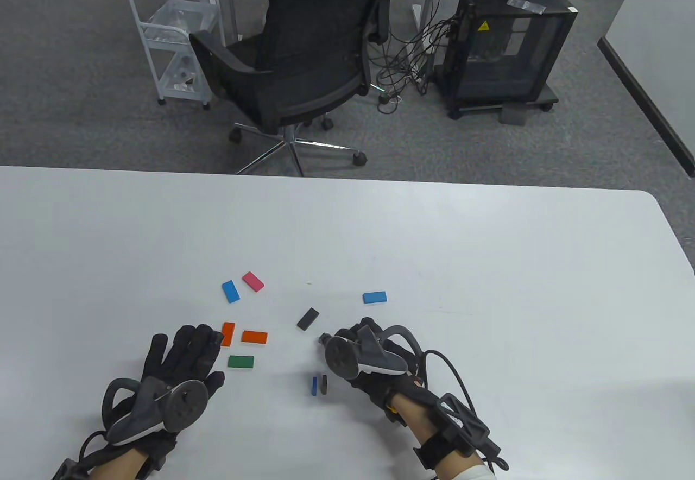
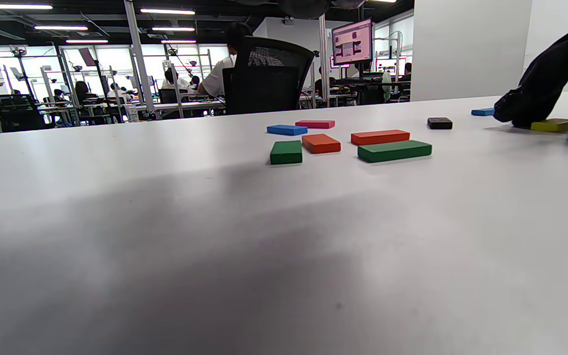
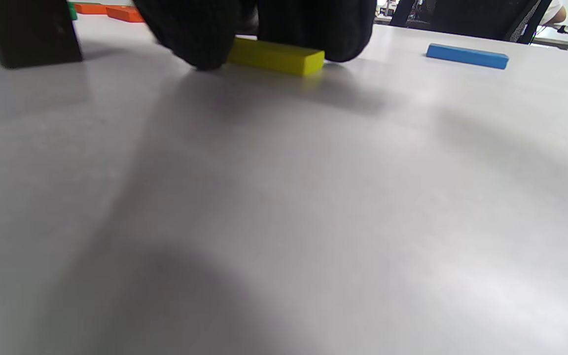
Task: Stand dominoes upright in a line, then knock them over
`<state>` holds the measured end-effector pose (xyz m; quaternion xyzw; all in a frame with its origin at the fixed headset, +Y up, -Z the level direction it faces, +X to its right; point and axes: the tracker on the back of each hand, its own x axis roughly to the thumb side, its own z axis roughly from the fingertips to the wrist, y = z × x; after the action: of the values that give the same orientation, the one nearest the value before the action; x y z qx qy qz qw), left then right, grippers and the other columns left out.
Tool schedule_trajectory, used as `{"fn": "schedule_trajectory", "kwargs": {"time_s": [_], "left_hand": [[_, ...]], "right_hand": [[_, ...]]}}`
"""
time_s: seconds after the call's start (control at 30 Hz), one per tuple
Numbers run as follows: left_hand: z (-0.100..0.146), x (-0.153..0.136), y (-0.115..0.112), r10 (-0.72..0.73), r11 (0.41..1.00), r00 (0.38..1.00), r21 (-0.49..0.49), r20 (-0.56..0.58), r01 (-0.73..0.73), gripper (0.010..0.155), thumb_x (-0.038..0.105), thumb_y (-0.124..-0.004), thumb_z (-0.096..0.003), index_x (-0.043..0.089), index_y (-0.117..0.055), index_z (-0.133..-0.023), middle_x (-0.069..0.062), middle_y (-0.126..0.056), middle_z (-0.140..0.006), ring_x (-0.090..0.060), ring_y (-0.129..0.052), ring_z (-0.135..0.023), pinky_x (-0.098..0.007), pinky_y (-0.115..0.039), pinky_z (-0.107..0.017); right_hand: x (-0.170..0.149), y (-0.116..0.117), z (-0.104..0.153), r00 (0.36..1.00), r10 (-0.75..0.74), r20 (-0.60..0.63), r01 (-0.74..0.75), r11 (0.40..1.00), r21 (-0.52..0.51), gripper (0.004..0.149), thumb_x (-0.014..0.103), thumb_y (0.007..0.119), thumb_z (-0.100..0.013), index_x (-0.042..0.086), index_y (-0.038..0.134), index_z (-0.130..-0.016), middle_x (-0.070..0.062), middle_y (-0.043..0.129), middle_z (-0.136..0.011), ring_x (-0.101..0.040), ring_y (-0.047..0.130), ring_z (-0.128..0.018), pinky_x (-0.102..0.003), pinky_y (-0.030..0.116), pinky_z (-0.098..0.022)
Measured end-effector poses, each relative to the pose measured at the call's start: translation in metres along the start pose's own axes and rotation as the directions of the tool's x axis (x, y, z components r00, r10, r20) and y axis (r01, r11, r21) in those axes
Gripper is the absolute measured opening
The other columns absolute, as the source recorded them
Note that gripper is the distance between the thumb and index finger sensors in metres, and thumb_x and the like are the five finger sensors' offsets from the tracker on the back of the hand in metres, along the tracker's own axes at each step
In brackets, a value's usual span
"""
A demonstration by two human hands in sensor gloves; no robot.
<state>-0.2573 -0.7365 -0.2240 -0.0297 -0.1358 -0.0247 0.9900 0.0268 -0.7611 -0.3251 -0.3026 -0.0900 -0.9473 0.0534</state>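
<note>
My right hand (image 1: 339, 340) curls down over a yellow domino (image 3: 276, 55) lying flat on the white table (image 1: 488, 284), with its fingertips (image 3: 200, 37) pinching the domino's two ends. Just nearer me, a blue domino (image 1: 315, 385) and a dark domino (image 1: 324, 384) stand upright side by side. Lying flat are a black domino (image 1: 308, 319), two blue dominoes (image 1: 374, 297) (image 1: 231, 291), a pink one (image 1: 253, 281), two orange ones (image 1: 254, 336) (image 1: 228, 334) and a green one (image 1: 240, 361). My left hand (image 1: 187, 347) rests flat beside the orange and green pieces, holding nothing.
A second green domino (image 2: 286, 152) lies close to my left hand in the left wrist view. Beyond the table's far edge stand a black office chair (image 1: 309, 62), a white trolley (image 1: 174, 40) and a black cabinet (image 1: 505, 56).
</note>
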Motion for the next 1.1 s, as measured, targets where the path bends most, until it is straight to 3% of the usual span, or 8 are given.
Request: {"fn": "schedule_trajectory", "kwargs": {"time_s": [0.13, 0.33, 0.53, 0.87, 1.1], "left_hand": [[0.000, 0.000, 0.000, 0.000, 1.000, 1.000, 0.000, 0.000, 0.000, 0.067, 0.052, -0.040, -0.0696, 0.019, -0.035, -0.127, -0.010, -0.038, -0.135, -0.039, -0.032, -0.123, -0.060, -0.021, -0.087], [0.000, 0.000, 0.000, -0.003, 1.000, 1.000, -0.007, 0.002, 0.003, 0.067, 0.052, -0.040, -0.0696, 0.019, -0.035, -0.127, -0.010, -0.038, -0.135, -0.039, -0.033, -0.123, -0.060, -0.021, -0.087], [0.000, 0.001, 0.000, -0.004, 1.000, 1.000, -0.012, 0.002, 0.004, 0.067, 0.052, -0.040, -0.0696, 0.019, -0.035, -0.127, -0.011, -0.038, -0.135, -0.039, -0.033, -0.123, -0.060, -0.021, -0.087], [0.000, 0.002, -0.001, -0.007, 1.000, 1.000, -0.014, 0.003, 0.007, 0.067, 0.052, -0.040, -0.0695, 0.018, -0.034, -0.127, -0.010, -0.039, -0.135, -0.039, -0.033, -0.123, -0.060, -0.021, -0.087], [0.000, 0.002, -0.001, -0.008, 1.000, 1.000, -0.014, 0.003, 0.008, 0.067, 0.052, -0.040, -0.0696, 0.019, -0.034, -0.127, -0.010, -0.039, -0.135, -0.039, -0.033, -0.123, -0.060, -0.021, -0.087]], "right_hand": [[0.001, -0.001, 0.003, 0.999, 0.033, 0.005, -0.033, 0.999, -0.022, 0.055, 0.036, 0.078, -0.054, 0.025, 0.065, -0.106, -0.004, 0.077, -0.095, -0.023, 0.080, -0.087, -0.051, 0.049, -0.080], [-0.004, -0.003, 0.010, 1.000, -0.014, 0.012, 0.014, 1.000, -0.008, 0.061, 0.037, 0.076, -0.054, 0.022, 0.060, -0.110, -0.010, 0.079, -0.093, -0.027, 0.083, -0.082, -0.055, 0.053, -0.077], [-0.007, -0.007, 0.021, 0.998, -0.061, 0.030, 0.063, 0.993, -0.095, 0.056, 0.041, 0.077, -0.052, 0.020, 0.073, -0.104, -0.010, 0.079, -0.090, -0.026, 0.083, -0.079, -0.055, 0.054, -0.076], [-0.008, -0.019, 0.037, 0.986, -0.156, 0.061, 0.164, 0.973, -0.164, 0.052, 0.041, 0.078, -0.051, 0.019, 0.068, -0.097, -0.009, 0.079, -0.092, -0.025, 0.086, -0.080, -0.054, 0.056, -0.075], [-0.008, -0.014, 0.042, 0.967, -0.240, 0.081, 0.250, 0.957, -0.150, 0.050, 0.039, 0.078, -0.051, 0.019, 0.069, -0.096, -0.008, 0.079, -0.094, -0.025, 0.086, -0.083, -0.053, 0.053, -0.077]]}}
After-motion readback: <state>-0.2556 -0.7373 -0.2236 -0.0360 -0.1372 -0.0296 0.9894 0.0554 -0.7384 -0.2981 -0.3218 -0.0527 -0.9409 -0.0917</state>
